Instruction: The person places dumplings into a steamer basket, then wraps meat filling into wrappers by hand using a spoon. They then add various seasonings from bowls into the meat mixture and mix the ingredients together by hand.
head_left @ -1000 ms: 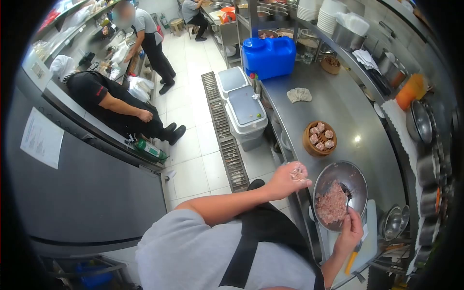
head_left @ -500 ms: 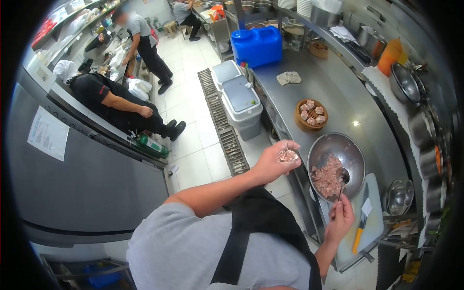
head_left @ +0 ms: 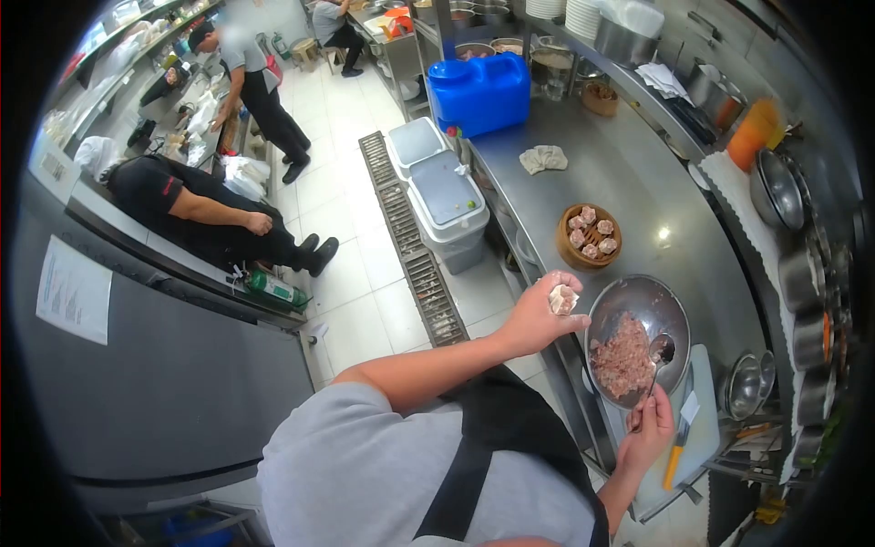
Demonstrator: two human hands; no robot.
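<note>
My left hand [head_left: 545,317] is curled round a filled dumpling [head_left: 562,299], whose pale wrapper and pink filling show between thumb and fingers. A metal spoon [head_left: 662,348] is held by its handle in my right hand [head_left: 649,425], its bowl over the right side of the steel mixing bowl [head_left: 674,314]. Pink minced meat [head_left: 623,357] lies in that bowl. Beyond the bowl stands a round bamboo steamer [head_left: 589,261] with several open-topped dumplings [head_left: 608,245] in it.
A cutting board [head_left: 700,438] with a yellow-handled knife [head_left: 674,463] lies beside the bowl. A folded cloth [head_left: 544,159] and blue jug [head_left: 480,89] are farther along the counter. Lidded bins [head_left: 447,196] stand left of it. Three other people are across the room.
My left hand has closed more around the dumpling, whose wrapper now looks gathered about the filling. The whole view has shifted slightly. My right hand still holds the spoon at the bowl.
</note>
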